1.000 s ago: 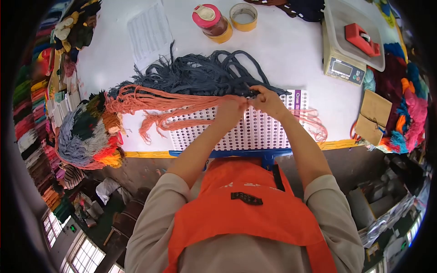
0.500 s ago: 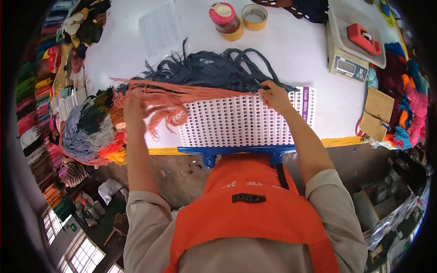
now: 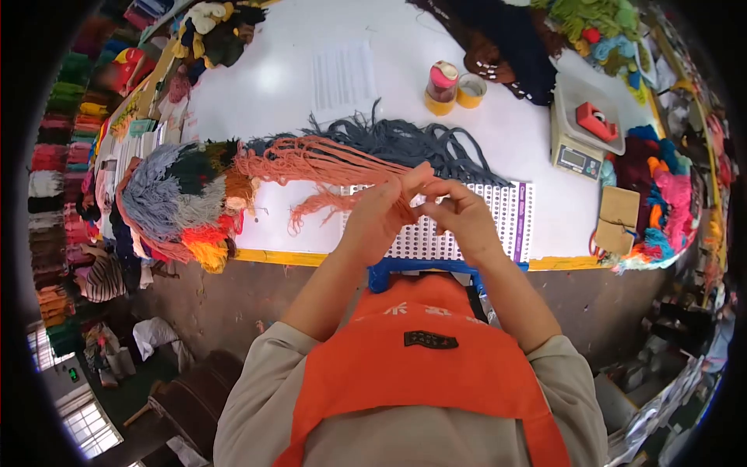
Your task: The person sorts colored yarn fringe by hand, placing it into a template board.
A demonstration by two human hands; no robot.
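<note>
A long bundle of salmon embroidery thread [image 3: 315, 156] stretches from the left across the table and ends between my hands. My left hand [image 3: 379, 214] is closed around its right end, with strands passing by the fingers. Close against it, my right hand [image 3: 465, 218] pinches at the thread end with thumb and fingertips; the exact grip is partly hidden. Below both hands lies a white card punched with rows of holes [image 3: 492, 226], a purple strip down its right side. A blue clip bar [image 3: 424, 265] runs along its lower edge. Dark blue-grey thread [image 3: 412, 142] lies heaped just behind.
On the left is a heap of many-coloured skeins [image 3: 167, 194]. A lidded jar [image 3: 441, 86] stands beside a tape roll [image 3: 471, 91]. At the right are a digital scale [image 3: 576, 159], a red tape dispenser [image 3: 595, 122] and a cardboard piece [image 3: 618, 216]. A printed sheet [image 3: 342, 74] lies farther back.
My left hand has moved right, from the thread's left part to its right end beside my right hand. The salmon bundle now lies looser, and the camera view has shifted.
</note>
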